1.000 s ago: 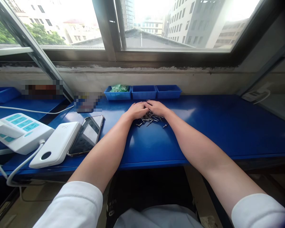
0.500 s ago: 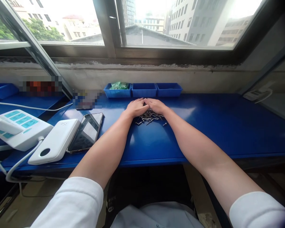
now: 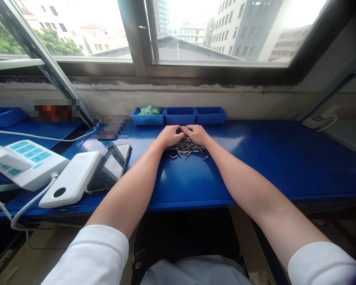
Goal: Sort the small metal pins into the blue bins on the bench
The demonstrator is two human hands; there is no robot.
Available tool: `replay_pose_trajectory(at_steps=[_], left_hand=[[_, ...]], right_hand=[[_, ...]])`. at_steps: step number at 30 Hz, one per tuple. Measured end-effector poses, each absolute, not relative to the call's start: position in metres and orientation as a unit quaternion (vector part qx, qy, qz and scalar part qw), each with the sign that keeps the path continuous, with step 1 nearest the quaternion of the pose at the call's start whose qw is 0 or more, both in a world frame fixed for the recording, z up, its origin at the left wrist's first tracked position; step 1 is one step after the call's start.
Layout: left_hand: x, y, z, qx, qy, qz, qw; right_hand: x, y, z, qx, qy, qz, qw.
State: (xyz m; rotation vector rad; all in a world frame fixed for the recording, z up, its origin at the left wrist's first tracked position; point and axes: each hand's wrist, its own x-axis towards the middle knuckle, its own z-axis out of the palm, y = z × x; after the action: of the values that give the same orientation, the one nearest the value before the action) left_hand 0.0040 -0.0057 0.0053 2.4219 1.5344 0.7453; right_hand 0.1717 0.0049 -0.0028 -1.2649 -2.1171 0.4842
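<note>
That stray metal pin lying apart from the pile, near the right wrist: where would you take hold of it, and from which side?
Probably a pinch across the shank of the stray pin, coming straight down from above. It lies flat on the blue bench, clear of the pile of pins, so fingertips can close on both long sides.

We're not reading any text, brand, number or sign here. We're seeing a small pale mark on the white power bank (image 3: 72,179) near the bench's (image 3: 255,166) left front edge, too small to make out. The teal panels on the white power strip (image 3: 23,162) at the far left are showing no legible print. The phone (image 3: 109,168) screen beside the power bank is showing only reflections. Two patches by the bench's back-left edge are blurred out, so we're getting nothing from them. The blue trays (image 3: 180,115) along the back edge are carrying no labels we can read.
</note>
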Motion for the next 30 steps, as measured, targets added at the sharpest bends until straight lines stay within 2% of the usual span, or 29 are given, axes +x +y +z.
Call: replay_pose_trajectory(at_steps=[7, 12, 22, 30], left_hand=[[-0.016, -0.01, 0.006, 0.785, 0.587, 0.142, 0.139], [-0.005, -0.016, -0.001, 0.808, 0.57, 0.103, 0.114], [0.001, -0.012, 0.002, 0.826, 0.517, 0.211, 0.078], [0.0, -0.01, 0.002, 0.822, 0.521, 0.217, 0.082]], right_hand=[[0.175, 0.013, -0.008, -0.525, -0.806, 0.138, 0.234], [0.176, 0.011, -0.008, -0.504, -0.806, 0.118, 0.286], [0.177, 0.006, -0.003, -0.488, -0.766, 0.156, 0.389], [0.177, 0.008, -0.004, -0.464, -0.766, 0.126, 0.426]])
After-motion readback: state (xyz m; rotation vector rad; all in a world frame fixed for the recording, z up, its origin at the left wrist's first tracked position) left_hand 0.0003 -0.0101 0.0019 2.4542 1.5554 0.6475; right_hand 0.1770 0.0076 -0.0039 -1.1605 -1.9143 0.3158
